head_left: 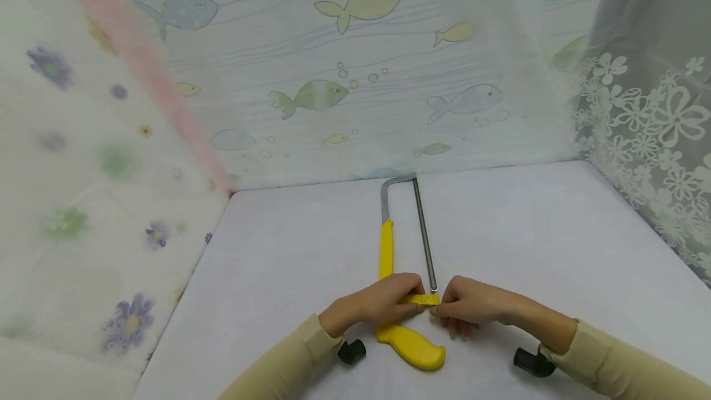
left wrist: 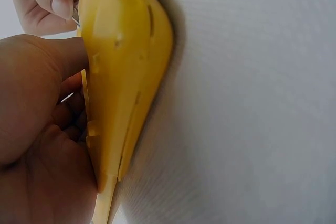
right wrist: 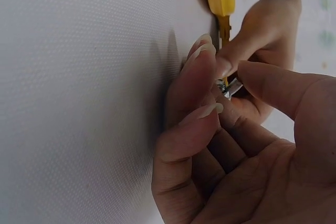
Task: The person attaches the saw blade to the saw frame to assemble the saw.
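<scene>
A hacksaw with a yellow handle [head_left: 415,349] lies on the table, its metal frame end pointing away from me. Its dark blade [head_left: 424,233] runs along the right side. My left hand [head_left: 386,300] grips the yellow front arm near the blade's near end; in the left wrist view its thumb presses against the yellow body [left wrist: 118,51]. From the right, my right hand [head_left: 479,301] pinches a small metal piece [right wrist: 235,85] at that blade end between thumb and index finger. The other right fingers curl loosely. Fingers hide part of the metal piece.
A white cloth covers the table [head_left: 289,245]. Behind it hangs a curtain with fish prints [head_left: 355,79]; a flowered curtain [head_left: 83,202] stands at left and a lace one [head_left: 666,122] at right. Black wrist mounts [head_left: 352,352] sit under both sleeves.
</scene>
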The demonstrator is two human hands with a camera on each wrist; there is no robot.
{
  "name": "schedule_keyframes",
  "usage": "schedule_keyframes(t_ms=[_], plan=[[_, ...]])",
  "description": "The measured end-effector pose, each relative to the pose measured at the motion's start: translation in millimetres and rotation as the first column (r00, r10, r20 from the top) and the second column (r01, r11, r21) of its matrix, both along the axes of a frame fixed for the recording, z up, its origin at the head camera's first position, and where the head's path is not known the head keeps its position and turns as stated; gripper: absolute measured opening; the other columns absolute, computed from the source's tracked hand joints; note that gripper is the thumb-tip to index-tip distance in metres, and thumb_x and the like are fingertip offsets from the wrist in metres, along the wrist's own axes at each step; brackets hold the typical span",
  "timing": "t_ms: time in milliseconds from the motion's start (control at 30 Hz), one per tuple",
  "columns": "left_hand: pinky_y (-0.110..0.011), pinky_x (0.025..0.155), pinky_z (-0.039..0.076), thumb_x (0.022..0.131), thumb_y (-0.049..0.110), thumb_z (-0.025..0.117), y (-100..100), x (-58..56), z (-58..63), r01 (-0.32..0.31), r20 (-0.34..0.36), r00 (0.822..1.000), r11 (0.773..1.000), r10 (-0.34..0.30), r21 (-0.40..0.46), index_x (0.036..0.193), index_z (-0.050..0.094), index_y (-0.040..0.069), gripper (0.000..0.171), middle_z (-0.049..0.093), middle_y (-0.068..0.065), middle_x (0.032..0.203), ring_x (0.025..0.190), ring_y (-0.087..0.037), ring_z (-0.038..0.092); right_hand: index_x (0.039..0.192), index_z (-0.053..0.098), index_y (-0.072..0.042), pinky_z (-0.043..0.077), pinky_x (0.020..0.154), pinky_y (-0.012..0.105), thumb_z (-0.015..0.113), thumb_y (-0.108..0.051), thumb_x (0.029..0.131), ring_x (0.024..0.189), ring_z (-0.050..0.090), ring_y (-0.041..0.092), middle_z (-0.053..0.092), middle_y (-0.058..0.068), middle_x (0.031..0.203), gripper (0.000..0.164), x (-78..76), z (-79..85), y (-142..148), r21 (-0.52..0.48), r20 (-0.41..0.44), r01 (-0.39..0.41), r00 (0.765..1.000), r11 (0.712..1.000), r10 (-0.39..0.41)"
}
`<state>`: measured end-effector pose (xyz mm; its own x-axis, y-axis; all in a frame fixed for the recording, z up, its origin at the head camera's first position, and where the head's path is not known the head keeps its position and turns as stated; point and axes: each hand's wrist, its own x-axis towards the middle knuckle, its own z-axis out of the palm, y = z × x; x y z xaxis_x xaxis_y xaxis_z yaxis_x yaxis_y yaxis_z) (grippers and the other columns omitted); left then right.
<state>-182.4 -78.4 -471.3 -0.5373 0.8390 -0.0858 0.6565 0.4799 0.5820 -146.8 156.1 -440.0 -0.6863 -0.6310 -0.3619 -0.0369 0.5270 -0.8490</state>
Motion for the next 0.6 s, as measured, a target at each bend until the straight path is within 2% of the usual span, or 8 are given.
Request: schedule_keyframes(t_ms=[267,600], plan=[[-0.015,0.077,0.043,0.103,0.02,0.064,0.2,-0.5,-0.4,-0.002,-0.003,1.0,1.0,0.002,-0.005,0.109,0.06,0.012,0.01,0.059,0.008,0.098,0.084,-0.002,0.049,0.076,0.073,-0.005,0.036,0.045,0.022,0.067,-0.024,0.098,0.051,0.054,0.012,0.066,0.006,0.063,0.03,-0.6,1.4,6.3,0.009,-0.015,0.002,1.0,1.0,-0.002],[-0.015,0.078,0.043,0.103,0.022,0.064,1.0,-0.3,-1.1,-0.006,-0.01,1.0,1.0,0.006,-0.01,0.109,0.06,0.012,0.012,0.059,0.008,0.098,0.084,-0.003,0.05,0.072,0.065,-0.001,0.035,0.049,0.022,0.068,-0.017,0.096,0.049,0.044,0.011,0.049,-0.003,0.055,0.028,-0.7,-0.5,10.2,0.003,-0.059,-0.018,0.998,1.0,0.018]])
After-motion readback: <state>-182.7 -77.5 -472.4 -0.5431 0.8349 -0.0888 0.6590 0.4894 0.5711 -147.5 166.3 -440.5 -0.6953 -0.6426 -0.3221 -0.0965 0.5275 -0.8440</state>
